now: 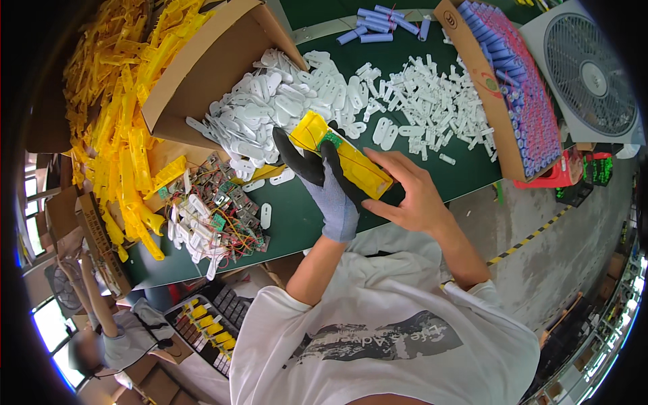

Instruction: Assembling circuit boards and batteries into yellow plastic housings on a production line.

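Observation:
Over the green table, I hold a yellow plastic casing point(368, 174), tilted down to the right. A small green circuit board point(331, 139) with thin wires sits against its upper part. My left hand point(327, 179), in a grey glove with black fingers and palm, is closed round the casing's upper left part, thumb near the board. At the lower right end, the bare fingers and thumb of my right hand point(410, 192) grip the casing from either side. Just beyond lies a heap of white oval plastic pieces point(270, 98), spilling from a cardboard box point(202, 64).
Yellow casings point(125, 115) pile up at left, near wired circuit boards point(236, 212). Small white parts point(432, 94) cover the table's right side. Purple cylindrical cells point(523, 101) fill a box beside a fan point(594, 77); loose cells point(378, 25) lie at the back. Another person point(118, 337) is at lower left.

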Available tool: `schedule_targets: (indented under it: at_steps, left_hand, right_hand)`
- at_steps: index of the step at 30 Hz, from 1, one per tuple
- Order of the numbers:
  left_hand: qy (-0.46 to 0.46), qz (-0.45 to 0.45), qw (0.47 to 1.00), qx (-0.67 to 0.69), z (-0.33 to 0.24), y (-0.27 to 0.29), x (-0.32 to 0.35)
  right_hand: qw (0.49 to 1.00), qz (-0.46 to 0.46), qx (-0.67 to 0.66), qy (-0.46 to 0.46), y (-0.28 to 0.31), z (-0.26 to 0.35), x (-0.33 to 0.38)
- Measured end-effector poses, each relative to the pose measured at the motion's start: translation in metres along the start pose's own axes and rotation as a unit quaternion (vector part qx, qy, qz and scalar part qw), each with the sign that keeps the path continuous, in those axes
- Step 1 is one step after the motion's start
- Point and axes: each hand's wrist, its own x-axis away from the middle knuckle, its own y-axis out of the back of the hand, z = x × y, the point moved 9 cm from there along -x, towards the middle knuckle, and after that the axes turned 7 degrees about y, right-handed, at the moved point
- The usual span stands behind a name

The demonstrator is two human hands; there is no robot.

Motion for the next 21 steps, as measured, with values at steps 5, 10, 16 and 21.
schedule_targets:
  at_steps: [5,10,16,21]
  left_hand:
    - [-0.094,-0.015,0.984,-0.15,-0.018,0.024,0.006]
    - [-0.273,0.18,0.728,-0.602,-0.066,-0.037,0.045]
    - [-0.231,0.424,0.612,-0.626,0.005,-0.064,0.033]
    - [-0.214,0.407,0.679,-0.572,0.0,-0.066,0.024]
  right_hand:
    - [0.997,-0.067,0.029,-0.021,0.003,-0.02,0.006]
    - [0.994,-0.062,0.077,0.046,0.022,-0.032,0.016]
    - [0.996,-0.029,0.043,0.078,0.028,-0.044,0.018]
    - [0.996,-0.025,0.008,0.084,0.038,-0.052,0.025]
